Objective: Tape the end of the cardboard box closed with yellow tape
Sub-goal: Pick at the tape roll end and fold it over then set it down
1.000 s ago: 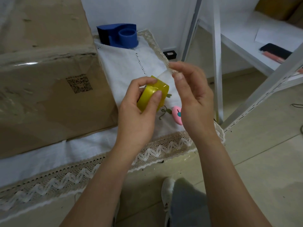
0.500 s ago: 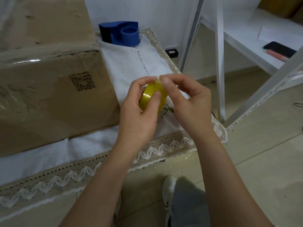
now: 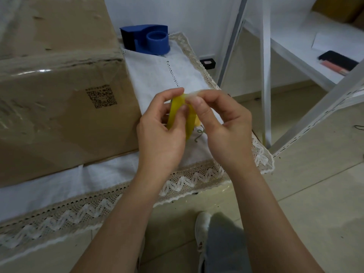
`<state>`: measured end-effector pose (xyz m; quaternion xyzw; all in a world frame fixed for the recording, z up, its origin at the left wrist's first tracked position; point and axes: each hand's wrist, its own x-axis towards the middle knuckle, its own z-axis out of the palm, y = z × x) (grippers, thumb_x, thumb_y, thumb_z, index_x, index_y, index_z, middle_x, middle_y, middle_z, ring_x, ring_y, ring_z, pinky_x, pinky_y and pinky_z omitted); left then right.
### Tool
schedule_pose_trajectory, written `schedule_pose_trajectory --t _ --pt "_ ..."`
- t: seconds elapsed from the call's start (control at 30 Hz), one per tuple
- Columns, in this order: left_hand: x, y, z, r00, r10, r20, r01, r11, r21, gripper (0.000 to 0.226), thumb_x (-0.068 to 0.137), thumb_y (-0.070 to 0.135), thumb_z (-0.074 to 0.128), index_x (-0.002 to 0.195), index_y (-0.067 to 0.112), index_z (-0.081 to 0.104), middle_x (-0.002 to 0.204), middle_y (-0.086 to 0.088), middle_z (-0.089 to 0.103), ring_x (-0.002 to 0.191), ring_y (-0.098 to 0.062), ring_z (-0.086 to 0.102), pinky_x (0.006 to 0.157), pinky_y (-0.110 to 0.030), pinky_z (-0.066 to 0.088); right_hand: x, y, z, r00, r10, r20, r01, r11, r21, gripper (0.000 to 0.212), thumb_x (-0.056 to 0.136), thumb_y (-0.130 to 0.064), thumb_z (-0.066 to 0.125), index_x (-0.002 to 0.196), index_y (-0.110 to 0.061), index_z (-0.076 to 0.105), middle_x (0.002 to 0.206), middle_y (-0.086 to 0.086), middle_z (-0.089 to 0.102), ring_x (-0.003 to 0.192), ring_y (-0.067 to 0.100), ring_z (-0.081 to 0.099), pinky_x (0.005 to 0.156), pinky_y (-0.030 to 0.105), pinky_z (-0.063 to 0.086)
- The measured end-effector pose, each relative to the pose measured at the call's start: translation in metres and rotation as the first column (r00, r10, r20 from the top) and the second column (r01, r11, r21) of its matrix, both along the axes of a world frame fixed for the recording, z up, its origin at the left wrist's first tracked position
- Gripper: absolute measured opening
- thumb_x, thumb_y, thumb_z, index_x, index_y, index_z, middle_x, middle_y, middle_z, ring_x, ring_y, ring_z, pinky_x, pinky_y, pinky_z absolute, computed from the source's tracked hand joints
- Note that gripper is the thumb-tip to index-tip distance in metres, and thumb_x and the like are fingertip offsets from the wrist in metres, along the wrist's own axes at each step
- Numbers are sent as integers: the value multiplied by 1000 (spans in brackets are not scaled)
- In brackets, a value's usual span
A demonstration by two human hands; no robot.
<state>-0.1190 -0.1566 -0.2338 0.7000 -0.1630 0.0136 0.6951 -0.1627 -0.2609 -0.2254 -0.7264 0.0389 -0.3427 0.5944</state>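
A roll of yellow tape [image 3: 182,115] is held upright above the table's right end, edge toward me. My left hand [image 3: 160,133] grips the roll from the left, thumb across its rim. My right hand [image 3: 224,123] pinches the loose end of the tape at the top of the roll between thumb and fingers. The big cardboard box [image 3: 59,91] lies on the table to the left of my hands, its end face with a printed QR code turned toward them. Clear shiny tape runs along the box's upper edge.
A white lace-edged tablecloth [image 3: 177,182] covers the table. A blue tape dispenser [image 3: 147,39] stands at the back beside the box. A white metal shelf frame [image 3: 266,79] rises on the right, with a dark phone [image 3: 337,61] on its shelf. My shoe [image 3: 201,229] is on the tiled floor.
My right hand came back to the roll after pulling away and now pinches the tape end at its top. The roll has turned edge-on in my left hand.
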Motion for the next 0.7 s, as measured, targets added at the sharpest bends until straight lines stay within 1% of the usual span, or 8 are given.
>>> schedule_pose_trajectory --t 0.07,0.2,0.27,0.37,0.5,0.53,0.6,0.7 --pt "-2 0 0 1000 -12 18 12 1000 18 18 93 20 65 108 29 64 87 3 73 76 -9 69 63 -20 50 2 -1 1 1000 -17 15 16 999 44 14 93 -7 65 90 -19 71 88 -2 72 90 19 70 85 35 56" --pt "-4 -2 0 1000 -27 15 27 1000 -3 9 93 24 65 100 31 64 93 11 70 84 -3 67 70 -16 49 3 -3 3 998 -60 -2 60 995 82 12 92 -10 65 93 -20 70 88 -4 71 88 11 69 84 31 56" --pt "-3 -2 1 1000 -15 7 16 1000 -12 8 95 28 62 93 34 66 92 12 69 81 -8 65 70 -23 52 2 -2 3 997 -72 -6 72 995 75 12 93 -10 65 93 -21 70 89 -6 71 88 8 67 86 31 56" --pt "-3 -1 3 1000 -5 -18 5 999 -35 12 96 26 61 87 33 66 92 6 70 75 -19 65 67 -35 57 1 -4 5 994 -105 -14 105 993 51 14 93 -13 66 94 -26 70 94 -5 72 91 8 67 88 32 55" --pt "-4 -2 4 1000 -10 -26 10 1000 -28 12 94 31 62 84 35 65 94 8 68 76 -29 64 70 -44 58 -1 -6 7 994 -100 -36 102 994 45 8 90 -14 69 94 -20 72 92 -2 74 90 10 70 87 30 56" --pt "-4 -2 4 999 -11 -31 10 999 -31 11 93 33 64 82 35 64 92 10 67 73 -29 62 68 -42 57 -1 -6 9 994 -100 -33 102 994 43 7 89 -14 70 92 -20 71 89 -4 73 88 8 69 85 27 56" --pt "-4 -3 5 999 -14 -38 13 999 -42 12 91 33 66 79 33 63 86 13 65 66 -18 56 64 -36 49 -2 -5 10 992 -117 -36 118 993 25 6 88 -14 72 89 -20 71 84 -6 72 83 6 69 82 23 55" --pt "-5 -4 6 998 -24 -65 20 998 -61 14 91 29 66 78 29 62 82 15 63 61 -8 50 62 -30 42 -2 -4 9 988 -148 -42 149 989 1 5 87 -16 73 90 -20 72 85 -6 73 83 6 69 82 24 55"
